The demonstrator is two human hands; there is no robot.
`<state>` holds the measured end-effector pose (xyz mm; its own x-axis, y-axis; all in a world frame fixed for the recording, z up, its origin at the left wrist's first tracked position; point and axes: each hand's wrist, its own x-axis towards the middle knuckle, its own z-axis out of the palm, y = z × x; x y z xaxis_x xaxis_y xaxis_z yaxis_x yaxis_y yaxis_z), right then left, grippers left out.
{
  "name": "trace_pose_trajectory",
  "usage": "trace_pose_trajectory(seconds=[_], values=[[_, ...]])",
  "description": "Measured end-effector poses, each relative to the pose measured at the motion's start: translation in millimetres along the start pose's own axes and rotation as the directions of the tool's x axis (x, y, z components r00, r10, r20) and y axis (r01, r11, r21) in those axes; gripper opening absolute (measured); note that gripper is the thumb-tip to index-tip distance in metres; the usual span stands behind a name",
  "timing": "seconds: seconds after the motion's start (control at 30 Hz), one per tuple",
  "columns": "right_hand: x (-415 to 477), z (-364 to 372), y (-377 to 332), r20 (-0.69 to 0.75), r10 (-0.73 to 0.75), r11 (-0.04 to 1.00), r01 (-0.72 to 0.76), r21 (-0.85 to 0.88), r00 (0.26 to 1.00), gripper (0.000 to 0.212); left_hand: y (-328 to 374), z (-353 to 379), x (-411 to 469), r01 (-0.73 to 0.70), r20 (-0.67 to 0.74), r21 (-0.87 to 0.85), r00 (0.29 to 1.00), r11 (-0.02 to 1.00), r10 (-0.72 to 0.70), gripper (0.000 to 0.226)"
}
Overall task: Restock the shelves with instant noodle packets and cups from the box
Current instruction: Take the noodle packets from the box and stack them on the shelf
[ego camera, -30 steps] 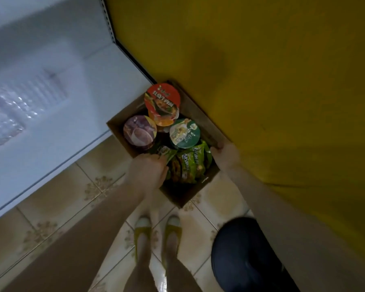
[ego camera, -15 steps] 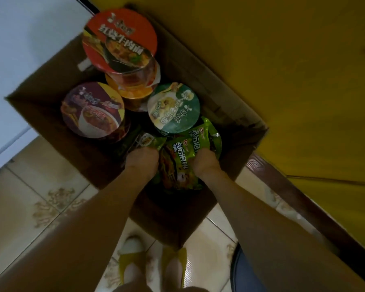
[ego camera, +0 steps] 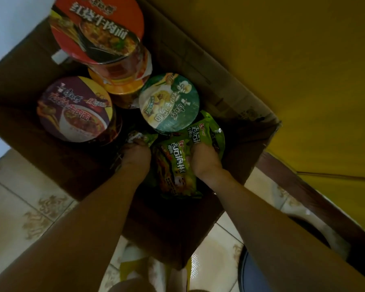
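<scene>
Head view, green noodle packets point(ego camera: 178, 165): standing in the near-right corner of the cardboard box point(ego camera: 240, 98), long axis toward the person.
Left hand point(ego camera: 135, 154): against the stack's left side; closure cannot be told.
Right hand point(ego camera: 202, 157): against its right side; closure cannot be told.
Green-lidded cup point(ego camera: 169, 102): just beyond.

Floor point(ego camera: 19, 211): pale glossy tiles with grey grout lines and faded gold ornamental motifs at the tile corners.
Yellow wall point(ego camera: 293, 70): broad mustard-yellow surface filling the upper right, with a thin dark seam running across it near the right edge.
Brown skirting point(ego camera: 299, 186): dark strip along the foot of the yellow wall, running diagonally toward the lower right.
Slippers point(ego camera: 133, 268): yellow-green, at the bottom centre on the tiles, partly hidden.
Dark round object point(ego camera: 253, 270): bluish-black curved shape at the bottom right; what it is cannot be told.
White surface point(ego camera: 6, 28): pale panel in the upper left corner.
</scene>
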<state>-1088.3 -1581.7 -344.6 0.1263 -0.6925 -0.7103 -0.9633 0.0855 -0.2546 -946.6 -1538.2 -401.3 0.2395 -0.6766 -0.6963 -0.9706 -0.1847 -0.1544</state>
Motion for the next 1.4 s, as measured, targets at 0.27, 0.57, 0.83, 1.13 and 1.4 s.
trace_pose_trajectory(seconds=[0.27,0.57,0.83,1.13,1.4], values=[[-66,-23,-20,-0.024,-0.031,0.999,0.032,0.027,0.999,0.019,-39,-46,-62,-0.065,-0.027,-0.272,0.998,0.960,0.059,0.048],[-122,-67,-36,-0.038,-0.051,0.999,0.051,-0.010,0.998,0.042,-58,-85,-131,-0.032,-0.159,-0.422,0.986,0.906,-0.039,0.030],[-194,-123,-70,-0.091,-0.134,0.990,0.138,0.040,0.987,0.042,-79,-157,-209,-0.087,-0.324,-0.546,0.939,0.833,-0.114,0.020],[-286,-184,-132,-0.147,-0.378,0.919,0.389,0.061,0.914,0.019,-141,-228,-354,-0.151,-0.475,-0.785,0.770,0.601,-0.426,0.019],[-350,-212,-199,-0.097,-0.634,0.771,0.637,0.008,0.767,0.014,-199,-242,-464,-0.084,-0.427,-0.887,0.520,0.454,-0.739,0.018]])
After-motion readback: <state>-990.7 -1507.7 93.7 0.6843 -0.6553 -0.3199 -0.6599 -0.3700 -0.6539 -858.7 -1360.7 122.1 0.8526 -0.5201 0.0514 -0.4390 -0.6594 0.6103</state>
